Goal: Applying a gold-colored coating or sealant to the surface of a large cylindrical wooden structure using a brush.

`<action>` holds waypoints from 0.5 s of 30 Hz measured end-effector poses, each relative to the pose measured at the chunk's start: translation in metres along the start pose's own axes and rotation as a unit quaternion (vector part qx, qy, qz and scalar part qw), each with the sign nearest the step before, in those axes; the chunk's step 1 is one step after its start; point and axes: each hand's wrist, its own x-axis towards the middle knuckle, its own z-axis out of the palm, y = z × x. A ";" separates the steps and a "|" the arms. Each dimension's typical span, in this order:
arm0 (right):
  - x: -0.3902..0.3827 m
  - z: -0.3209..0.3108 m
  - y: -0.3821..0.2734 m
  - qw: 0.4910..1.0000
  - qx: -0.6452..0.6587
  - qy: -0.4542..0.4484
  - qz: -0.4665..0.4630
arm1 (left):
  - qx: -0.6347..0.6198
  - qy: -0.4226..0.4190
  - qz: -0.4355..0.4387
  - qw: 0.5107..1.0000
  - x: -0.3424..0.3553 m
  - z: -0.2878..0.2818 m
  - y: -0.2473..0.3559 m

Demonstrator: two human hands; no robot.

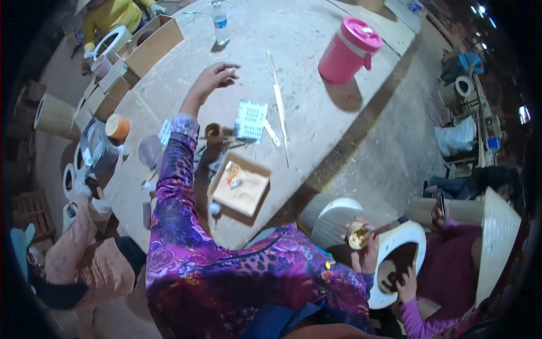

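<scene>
Left hand (214,78) far out ahead, loosely curled; right hand (367,252) closer in, curled

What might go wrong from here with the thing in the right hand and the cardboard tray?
The right hand holds a small round container close to a white oval ring and a co-worker's hand; a bump could jar it loose. The cardboard tray sits near the edge of the table, so a nudge might scatter its small items.
</scene>
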 end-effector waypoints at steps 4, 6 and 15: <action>0.017 0.010 -0.002 0.997 0.023 0.072 0.032 | -0.029 0.147 -0.025 0.988 0.078 -0.051 -0.043; 0.020 0.014 0.002 0.994 0.047 0.096 0.023 | -0.001 0.179 -0.021 0.984 0.128 -0.067 -0.051; 0.067 0.038 0.008 0.991 -0.025 0.104 0.084 | 0.196 0.266 0.040 0.943 0.295 -0.214 -0.140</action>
